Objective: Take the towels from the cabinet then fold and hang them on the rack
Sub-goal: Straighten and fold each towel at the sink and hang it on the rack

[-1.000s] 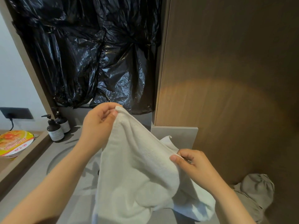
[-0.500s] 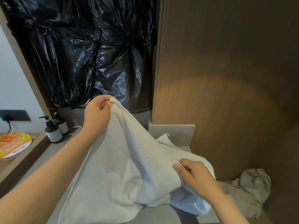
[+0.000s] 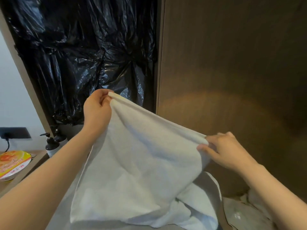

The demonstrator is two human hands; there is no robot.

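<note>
A white terry towel (image 3: 141,163) is held up spread out, its top edge sloping from a high corner at 11 o'clock, pinched by the left hand (image 3: 97,110), down to a lower corner at 3 o'clock, pinched by the right hand (image 3: 227,150). Its body hangs in soft folds toward 6 o'clock, left hem straight. More white towelling (image 3: 204,211) lies crumpled at 5 o'clock on the counter (image 3: 108,227), partly hidden behind it

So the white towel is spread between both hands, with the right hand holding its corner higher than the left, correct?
Not quite: the head view shows the left hand pinching the higher corner of the white towel, and the right hand gripping the lower one. It is spread between both hands, as you say.
</note>
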